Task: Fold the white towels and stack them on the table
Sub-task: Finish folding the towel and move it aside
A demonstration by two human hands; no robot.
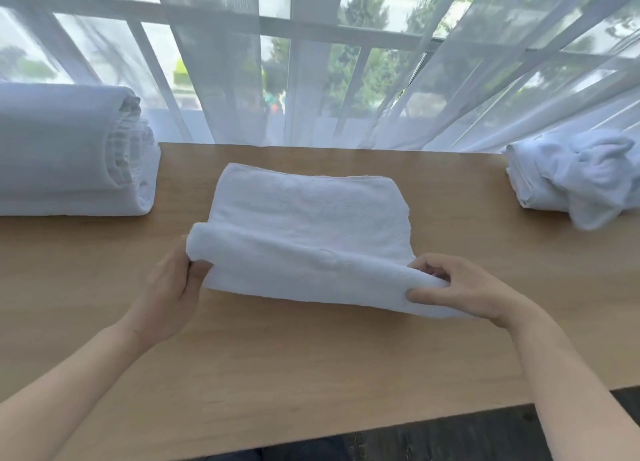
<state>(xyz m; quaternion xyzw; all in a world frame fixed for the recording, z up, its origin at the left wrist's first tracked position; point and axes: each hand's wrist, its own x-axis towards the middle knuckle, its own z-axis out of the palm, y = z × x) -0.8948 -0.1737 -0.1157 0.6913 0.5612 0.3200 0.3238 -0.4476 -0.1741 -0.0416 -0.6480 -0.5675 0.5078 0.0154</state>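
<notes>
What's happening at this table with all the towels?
A person is folding a white towel in the middle of a wooden table. The left hand and right hand each grip a near corner, lifting that edge to fold it over. A stack of folded towels sits at the left, and a rumpled pile of towels waits at the right.

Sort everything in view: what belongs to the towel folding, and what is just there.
Job:
- middle towel, held by left hand and right hand
- folded stack
- unfolded pile
- table

Just there:
- sheer curtain
- window frame
</notes>
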